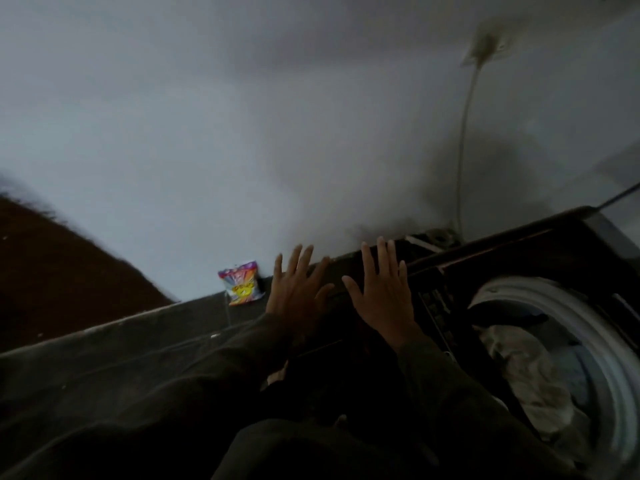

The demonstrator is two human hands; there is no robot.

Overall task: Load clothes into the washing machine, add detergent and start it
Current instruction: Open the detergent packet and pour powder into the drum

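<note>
Grey-white wall [242, 116] fills most of the head view; light is dim and the whole frame is tilted. Upper right: a wall socket [488, 43] w/ a pale cable [465, 133] hanging down behind the washing machine [519, 251]. Far left: a brown surface [52, 271], blurred, can't tell what it is.

A dark grey bench [121, 341] runs along the foot of the wall from lower left up to the machine. On it, against the wall, stands the detergent packet [241, 287], multicoloured, upright, just left of the left hand [298, 292] and not touched by it.

The machine is a dark top-loader at right. Its drum [588, 327] is uncovered, pale rim showing, and clothes [530, 372] lie inside, light-coloured fabric in a heap. A strip of buttons [438, 310] sits between the drum and the right hand [381, 292].

Both hands are raised side by side over the machine's dark top edge, backs to the camera. Grip on each: apart, fingers straight and spread, holding nothing. Can't tell if the palms touch the machine or are just above it. Dark sleeves [450, 393] cover both forearms.
</note>
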